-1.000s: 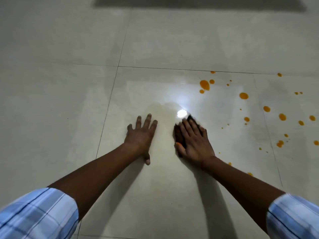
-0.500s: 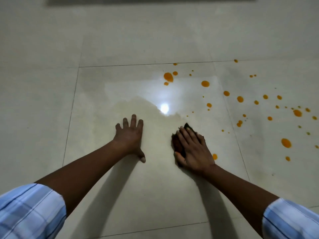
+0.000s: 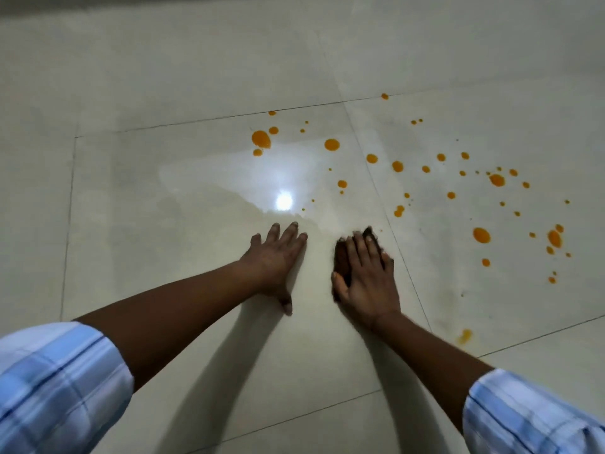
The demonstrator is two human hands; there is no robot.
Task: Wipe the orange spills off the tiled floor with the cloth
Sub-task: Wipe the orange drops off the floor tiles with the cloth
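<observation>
My right hand presses flat on a small dark cloth on the pale tiled floor; only the cloth's left edge and far tip show past my fingers. My left hand lies flat on the tile just left of it, fingers spread, holding nothing. Orange spills dot the floor ahead and to the right of my right hand, with a larger drop far ahead and a smeared one near my right forearm.
A bright lamp reflection glares on a wet-looking patch just beyond my hands. Grout lines cross the floor. A dark band runs along the top edge.
The view has swung right and tilted, bringing more orange drops into sight on the right. Both hands stay flat on the floor; the right hand with the cloth has slid a little toward me.
</observation>
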